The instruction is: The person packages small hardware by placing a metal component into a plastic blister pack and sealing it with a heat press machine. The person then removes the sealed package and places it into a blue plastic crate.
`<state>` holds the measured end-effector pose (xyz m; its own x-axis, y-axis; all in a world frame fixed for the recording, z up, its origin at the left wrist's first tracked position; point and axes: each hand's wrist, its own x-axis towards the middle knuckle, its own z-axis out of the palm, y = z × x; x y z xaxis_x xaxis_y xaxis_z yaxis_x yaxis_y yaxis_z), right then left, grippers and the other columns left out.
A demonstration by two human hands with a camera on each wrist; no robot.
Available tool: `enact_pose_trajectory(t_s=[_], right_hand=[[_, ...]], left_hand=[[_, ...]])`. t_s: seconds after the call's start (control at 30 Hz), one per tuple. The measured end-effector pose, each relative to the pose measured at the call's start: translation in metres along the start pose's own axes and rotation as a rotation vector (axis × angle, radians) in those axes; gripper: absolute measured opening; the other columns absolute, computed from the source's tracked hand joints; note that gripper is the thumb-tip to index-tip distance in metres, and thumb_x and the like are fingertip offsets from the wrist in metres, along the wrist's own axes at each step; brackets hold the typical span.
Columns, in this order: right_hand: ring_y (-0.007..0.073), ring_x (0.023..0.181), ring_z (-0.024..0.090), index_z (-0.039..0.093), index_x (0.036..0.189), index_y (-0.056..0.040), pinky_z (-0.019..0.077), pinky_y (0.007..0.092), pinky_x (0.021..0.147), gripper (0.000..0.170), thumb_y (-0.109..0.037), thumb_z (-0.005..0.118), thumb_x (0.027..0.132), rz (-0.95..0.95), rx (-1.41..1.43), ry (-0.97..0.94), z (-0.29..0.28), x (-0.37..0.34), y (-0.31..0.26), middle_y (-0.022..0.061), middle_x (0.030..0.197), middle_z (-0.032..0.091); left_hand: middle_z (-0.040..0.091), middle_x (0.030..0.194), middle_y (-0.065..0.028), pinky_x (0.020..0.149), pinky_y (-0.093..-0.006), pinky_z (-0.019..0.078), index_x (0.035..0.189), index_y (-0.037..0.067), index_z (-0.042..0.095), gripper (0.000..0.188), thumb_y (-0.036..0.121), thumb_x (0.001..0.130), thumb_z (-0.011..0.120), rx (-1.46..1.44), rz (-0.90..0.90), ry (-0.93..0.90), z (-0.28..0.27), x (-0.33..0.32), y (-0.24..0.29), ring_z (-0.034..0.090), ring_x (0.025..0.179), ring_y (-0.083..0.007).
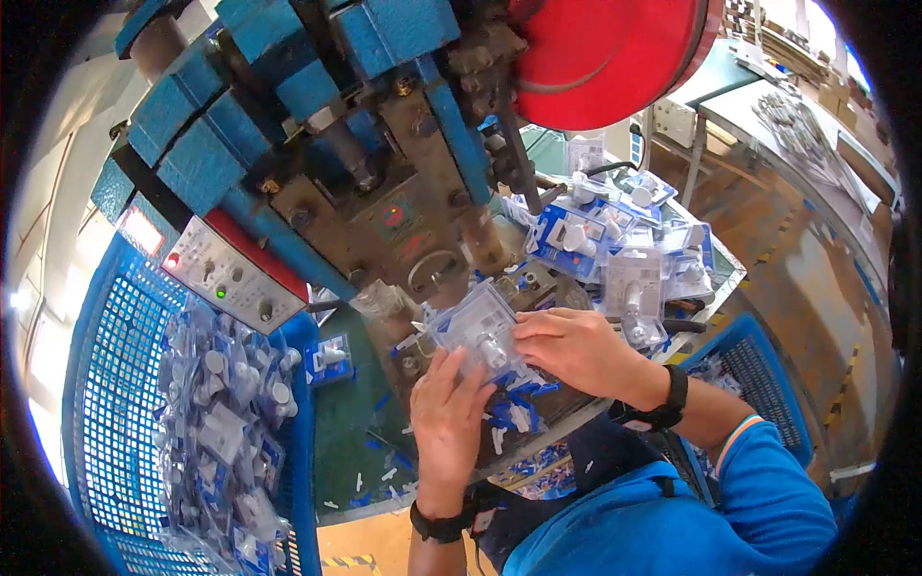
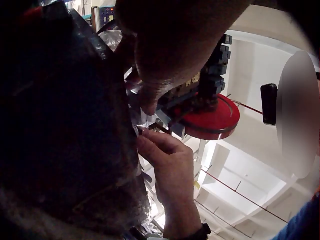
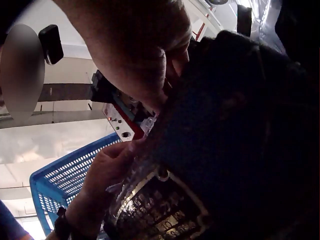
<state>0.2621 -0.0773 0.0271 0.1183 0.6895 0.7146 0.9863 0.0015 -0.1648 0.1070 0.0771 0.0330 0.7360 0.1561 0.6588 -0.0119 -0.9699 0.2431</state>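
A clear blister pack (image 1: 468, 317) with a white fitting inside lies under the press head, on the machine's bed. My left hand (image 1: 448, 413) holds its near left edge, fingers spread over the plastic. At the right edge, my right hand (image 1: 576, 348) pinches the pack between thumb and fingers. The right wrist view shows my left hand (image 3: 107, 167) at the pack's edge, with much of the pack hidden behind the dark machine body. In the left wrist view my right hand (image 2: 170, 155) grips a shiny bit of plastic.
The blue press (image 1: 394, 192) with its red wheel (image 1: 610, 58) looms over the hands. A control box (image 1: 230, 274) sits left of it. Blister packs fill a blue basket (image 1: 96, 384) at left and pile up (image 1: 624, 240) at right. Blue and white scraps (image 1: 514, 413) litter the bed.
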Motion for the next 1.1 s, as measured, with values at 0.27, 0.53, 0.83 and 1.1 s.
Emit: enact_pose_trajectory(t_s=[0.27, 0.53, 0.83, 1.1], right_hand=[[0.0216, 0.107, 0.065, 0.070, 0.090, -0.0069, 0.0560, 0.0315, 0.087, 0.014, -0.009, 0.070, 0.076, 0.024, -0.032, 0.026, -0.004, 0.002, -0.006, 0.0023, 0.105, 0.065], [0.0254, 0.111, 0.063, 0.068, 0.093, -0.0062, 0.0554, 0.0341, 0.088, 0.018, -0.008, 0.064, 0.076, -0.038, -0.050, 0.091, -0.013, 0.017, -0.010, 0.0059, 0.108, 0.067], [0.0259, 0.116, 0.061, 0.069, 0.094, -0.0041, 0.0527, 0.0341, 0.095, 0.019, -0.007, 0.067, 0.075, -0.023, -0.148, -0.071, 0.005, -0.001, -0.010, 0.0051, 0.118, 0.066], [0.0297, 0.117, 0.060, 0.072, 0.091, -0.0054, 0.0590, 0.0369, 0.079, 0.017, -0.011, 0.069, 0.075, -0.178, -0.110, 0.192, -0.015, -0.022, -0.040, 0.0044, 0.113, 0.066]], left_hand=[[0.066, 0.118, -0.0110, 0.091, -0.0432, 0.0475, 0.100, 0.007, 0.073, 0.029, 0.006, 0.071, 0.079, 0.032, 0.064, 0.041, -0.004, 0.003, 0.002, 0.060, 0.116, -0.0358], [0.064, 0.119, -0.0113, 0.096, -0.0449, 0.0444, 0.102, 0.006, 0.071, 0.033, 0.005, 0.070, 0.079, -0.022, 0.063, 0.078, -0.010, 0.007, 0.001, 0.057, 0.120, -0.0371], [0.065, 0.121, -0.0113, 0.095, -0.0457, 0.0460, 0.104, 0.002, 0.069, 0.028, 0.006, 0.077, 0.074, 0.192, -0.001, -0.062, 0.018, -0.001, 0.005, 0.056, 0.121, -0.0377], [0.059, 0.130, -0.0163, 0.096, -0.0463, 0.0458, 0.122, 0.001, 0.060, 0.042, -0.002, 0.080, 0.064, 0.135, 0.046, 0.178, 0.002, -0.030, 0.032, 0.052, 0.126, -0.0395]])
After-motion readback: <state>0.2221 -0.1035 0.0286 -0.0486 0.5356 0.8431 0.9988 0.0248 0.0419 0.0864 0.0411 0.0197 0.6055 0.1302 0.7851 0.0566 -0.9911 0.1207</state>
